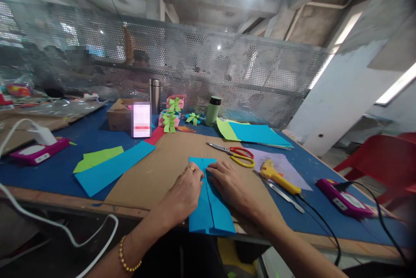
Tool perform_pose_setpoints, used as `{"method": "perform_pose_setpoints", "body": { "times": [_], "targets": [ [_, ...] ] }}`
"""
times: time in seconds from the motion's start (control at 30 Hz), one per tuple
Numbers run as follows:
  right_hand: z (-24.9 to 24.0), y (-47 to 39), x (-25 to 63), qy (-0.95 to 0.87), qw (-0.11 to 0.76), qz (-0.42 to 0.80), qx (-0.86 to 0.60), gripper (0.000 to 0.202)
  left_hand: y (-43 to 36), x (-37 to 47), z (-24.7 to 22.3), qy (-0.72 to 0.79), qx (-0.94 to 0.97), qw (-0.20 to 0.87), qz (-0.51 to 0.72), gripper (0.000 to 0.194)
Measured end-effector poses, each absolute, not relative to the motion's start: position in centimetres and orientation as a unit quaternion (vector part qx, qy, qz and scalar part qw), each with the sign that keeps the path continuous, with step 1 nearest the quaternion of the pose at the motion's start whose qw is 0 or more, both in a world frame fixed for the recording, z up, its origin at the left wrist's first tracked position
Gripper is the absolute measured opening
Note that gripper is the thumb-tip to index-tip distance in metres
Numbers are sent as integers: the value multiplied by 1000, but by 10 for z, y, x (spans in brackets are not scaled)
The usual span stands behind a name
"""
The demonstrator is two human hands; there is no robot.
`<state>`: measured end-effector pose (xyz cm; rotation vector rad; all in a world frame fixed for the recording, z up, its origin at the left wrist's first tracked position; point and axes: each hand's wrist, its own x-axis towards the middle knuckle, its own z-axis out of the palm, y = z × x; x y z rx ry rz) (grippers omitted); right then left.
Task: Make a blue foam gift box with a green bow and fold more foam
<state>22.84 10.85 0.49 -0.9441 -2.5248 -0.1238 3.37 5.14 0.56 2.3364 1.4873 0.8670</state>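
Observation:
A sheet of bright blue paper (202, 213) lies in front of me, both its sides folded inward so that the two flaps almost meet along the middle. Its near end sticks out over the table edge. My left hand (188, 185) is closed on the left flap, fingers curled by the centre line; a ring and a beaded bracelet show on this arm. From the other side my right hand (229, 185) holds the right flap, its bent fingertips at the fold's inner edge. Underneath is a brown cardboard sheet (143, 187).
Right of the cardboard are scissors (232, 150), a yellow glue gun (279, 177), a scalpel-like knife (287, 198) and a purple power strip (344, 198). Blue paper strips (115, 169) lie left. A phone (141, 120), steel flask (155, 96) and green bottle (212, 111) stand behind.

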Motion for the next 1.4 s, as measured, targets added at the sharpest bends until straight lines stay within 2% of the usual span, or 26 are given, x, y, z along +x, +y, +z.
{"method": "perform_pose_setpoints", "body": {
  "times": [0.2,0.37,0.5,0.83,1.0,1.1,1.4],
  "targets": [
    [2,109,228,-911,213,-60,-349,22,77,23,19,482,842,57,236,32],
    [-1,109,227,-908,203,-74,-360,20,118,35,40,482,868,-13,123,26],
    [-1,108,226,-904,207,-82,-365,19,139,41,37,450,888,-38,79,24],
    [0,109,228,-911,220,-53,-344,21,157,25,21,439,885,-5,157,25],
    [14,108,240,-884,305,12,-355,27,163,21,15,437,884,0,166,28],
    [23,105,245,-855,332,17,-399,24,163,22,14,444,881,-2,165,28],
    [7,113,246,-900,265,-38,-344,25,156,28,16,451,879,-29,150,26]
  ]
}}
